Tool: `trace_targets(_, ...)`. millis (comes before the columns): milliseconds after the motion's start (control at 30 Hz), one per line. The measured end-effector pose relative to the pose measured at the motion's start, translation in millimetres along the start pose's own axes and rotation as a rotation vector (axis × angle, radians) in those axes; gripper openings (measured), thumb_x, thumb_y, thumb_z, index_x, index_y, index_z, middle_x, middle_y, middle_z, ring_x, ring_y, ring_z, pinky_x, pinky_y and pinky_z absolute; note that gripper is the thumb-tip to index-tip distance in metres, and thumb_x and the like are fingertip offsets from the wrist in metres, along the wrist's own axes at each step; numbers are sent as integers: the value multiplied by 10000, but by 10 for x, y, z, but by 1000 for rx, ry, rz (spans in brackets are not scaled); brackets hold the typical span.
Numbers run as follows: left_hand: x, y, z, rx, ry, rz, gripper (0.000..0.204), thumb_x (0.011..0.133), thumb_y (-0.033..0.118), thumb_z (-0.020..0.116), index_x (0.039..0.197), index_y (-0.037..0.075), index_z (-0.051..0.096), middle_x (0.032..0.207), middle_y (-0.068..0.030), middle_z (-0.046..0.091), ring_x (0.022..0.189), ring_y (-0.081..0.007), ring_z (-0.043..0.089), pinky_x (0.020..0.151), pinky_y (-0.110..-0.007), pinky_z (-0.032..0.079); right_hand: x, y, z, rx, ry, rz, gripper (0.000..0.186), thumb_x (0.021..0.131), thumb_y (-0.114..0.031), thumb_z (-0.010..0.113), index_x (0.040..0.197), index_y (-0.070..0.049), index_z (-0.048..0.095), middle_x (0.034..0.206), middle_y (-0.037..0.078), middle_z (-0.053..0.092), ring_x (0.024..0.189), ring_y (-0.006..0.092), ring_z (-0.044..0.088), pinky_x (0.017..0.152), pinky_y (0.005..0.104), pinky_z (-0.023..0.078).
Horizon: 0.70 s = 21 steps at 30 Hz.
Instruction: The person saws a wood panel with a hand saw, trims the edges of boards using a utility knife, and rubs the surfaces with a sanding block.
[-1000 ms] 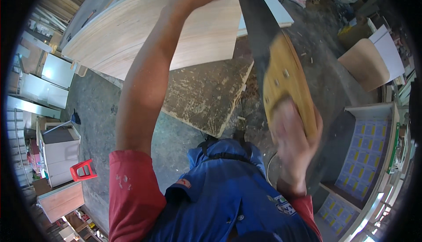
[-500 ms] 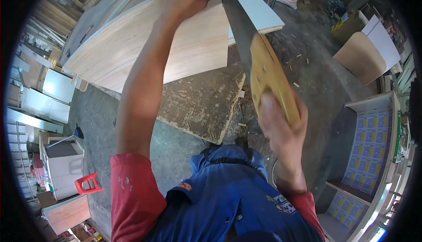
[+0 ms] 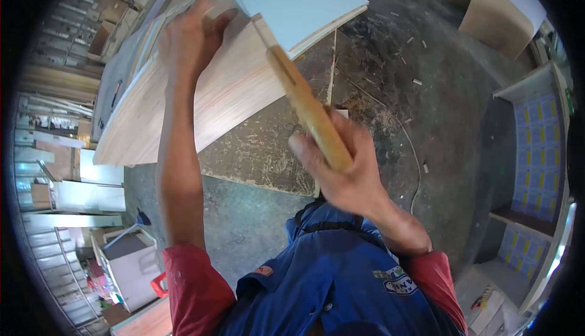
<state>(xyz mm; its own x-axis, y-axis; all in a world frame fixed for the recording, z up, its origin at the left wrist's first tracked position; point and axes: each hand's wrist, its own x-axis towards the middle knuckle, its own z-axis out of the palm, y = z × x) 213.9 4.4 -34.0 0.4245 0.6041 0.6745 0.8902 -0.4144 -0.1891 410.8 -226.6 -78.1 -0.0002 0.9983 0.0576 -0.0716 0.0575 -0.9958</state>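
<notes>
My right hand is wrapped round the yellow wooden handle of a handsaw, held slantwise above the work. The saw's blade is turned nearly edge-on and blurred, pointing up and left past the board's corner. Below and left of it lies a pale wood-grained board, beside a white panel at its far side. My left hand is at the board's far part, fingers curled and smeared by motion. Something pale shows between its thumb and fingers, too blurred to name.
A worn brown board lies beneath the work, near my body. Wood scraps and a thin cable are on the concrete floor. An open cabinet stands at right, a curved brown panel behind it. White panels lean at left.
The saw has swung left and turned from broadside to nearly edge-on. My left hand has moved left from the board's far edge, its fingers now curled. The whole view has shifted.
</notes>
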Motion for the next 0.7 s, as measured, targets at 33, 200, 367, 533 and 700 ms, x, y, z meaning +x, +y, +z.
trace_targets(33,-27,-15,-12,6,-7,17,354,856,424,780,1050,155,657,774,-160,721,744,-391,704,598,-484,519,-76,14,-12,18,8,1,229,935,-117,733,1087,13,622,766,-7,578,676,53,533,603,255,425)
trace_targets(200,-134,120,-101,42,5,53,328,835,332,810,1008,123,626,827,-159,732,755,-394,702,604,-480,510,126,73,-53,-36,-8,-178,250,928,-125,726,1106,23,630,702,33,555,616,78,533,573,272,430)
trace_targets(367,-194,145,-153,38,-48,23,317,837,315,810,1001,119,622,844,-158,732,764,-403,697,612,-477,508,0,128,-46,-46,5,-262,206,913,-94,729,1052,15,623,659,38,537,590,85,530,551,282,431)
trace_targets(533,-215,204,-180,20,-31,70,294,840,297,808,988,122,624,837,-158,727,759,-412,687,617,-483,504,69,160,-87,26,-39,-198,235,917,-77,716,1110,18,619,679,51,566,578,92,557,534,280,437)
trace_targets(700,-232,254,-223,2,-15,52,309,820,313,829,980,126,643,811,-159,719,749,-416,681,622,-491,500,-153,241,-110,62,47,-339,171,928,-75,707,1032,6,597,636,43,496,573,72,498,506,283,408)
